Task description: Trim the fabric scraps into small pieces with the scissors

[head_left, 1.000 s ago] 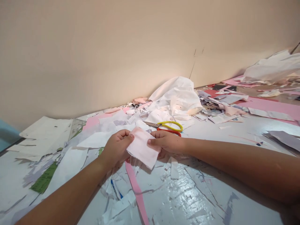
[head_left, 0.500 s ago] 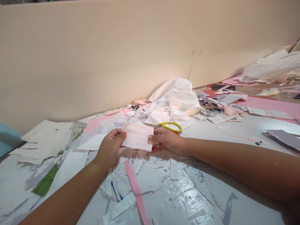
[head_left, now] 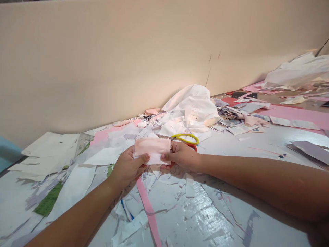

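Note:
A small pale pink rectangle of paper or thin cloth (head_left: 153,149) is held up between both hands; which material it is I cannot tell. My left hand (head_left: 130,164) grips its left side, thumb on the near face and fingers behind. On the right side, my right hand (head_left: 181,156) pinches the lower corner the same way. Just behind the right hand lie scissors (head_left: 189,139) with one yellow and one red handle loop, their blades partly hidden by the pink piece. Under the hands are paper scraps (head_left: 154,171) and a long pink strip (head_left: 149,209).
A beige partition (head_left: 102,68) closes off the back. Against it rests a crumpled white sheet (head_left: 191,103) amid cut scraps. White sheets (head_left: 51,147) and a green piece (head_left: 48,199) lie left; stacked scraps (head_left: 233,116) and a large pink sheet (head_left: 295,116) lie right.
My left hand has moved inward, its thumb now lower on the front of the pink piece. The piece has tilted and levelled slightly. The scissors have stayed put.

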Action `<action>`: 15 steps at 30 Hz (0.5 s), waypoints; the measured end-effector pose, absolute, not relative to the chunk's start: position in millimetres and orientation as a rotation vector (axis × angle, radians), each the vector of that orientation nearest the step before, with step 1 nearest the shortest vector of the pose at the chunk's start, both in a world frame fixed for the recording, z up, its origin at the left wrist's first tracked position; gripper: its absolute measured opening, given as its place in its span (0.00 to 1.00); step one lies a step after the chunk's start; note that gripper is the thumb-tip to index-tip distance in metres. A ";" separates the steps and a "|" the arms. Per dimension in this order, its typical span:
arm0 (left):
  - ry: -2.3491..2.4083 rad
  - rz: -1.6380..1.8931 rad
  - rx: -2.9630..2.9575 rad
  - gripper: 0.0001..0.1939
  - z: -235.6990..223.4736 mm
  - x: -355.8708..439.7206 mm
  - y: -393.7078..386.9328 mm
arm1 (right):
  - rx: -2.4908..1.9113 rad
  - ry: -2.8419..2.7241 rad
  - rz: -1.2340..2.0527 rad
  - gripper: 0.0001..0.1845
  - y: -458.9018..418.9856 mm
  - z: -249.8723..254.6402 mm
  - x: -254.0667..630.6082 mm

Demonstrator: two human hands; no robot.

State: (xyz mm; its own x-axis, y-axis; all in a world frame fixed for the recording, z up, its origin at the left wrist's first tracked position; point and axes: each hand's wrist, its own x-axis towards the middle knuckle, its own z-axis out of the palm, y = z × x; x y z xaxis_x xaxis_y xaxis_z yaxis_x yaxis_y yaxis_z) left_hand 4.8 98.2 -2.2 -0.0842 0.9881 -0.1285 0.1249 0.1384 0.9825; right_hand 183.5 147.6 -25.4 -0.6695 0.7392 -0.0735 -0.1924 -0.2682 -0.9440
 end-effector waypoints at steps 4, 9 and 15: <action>1.539 1.213 1.232 0.20 2.4 4.5 94.8 | -0.588 -1.397 2.105 0.14 154.1 -21.1 189.1; 1.802 1.376 1.699 0.11 7.3 3.2 85.5 | -0.455 -1.410 2.464 0.33 161.5 -12.4 197.0; 1.325 1.379 2.134 0.12 4.1 1.0 81.1 | -0.567 -1.335 2.295 0.20 160.2 -12.0 198.3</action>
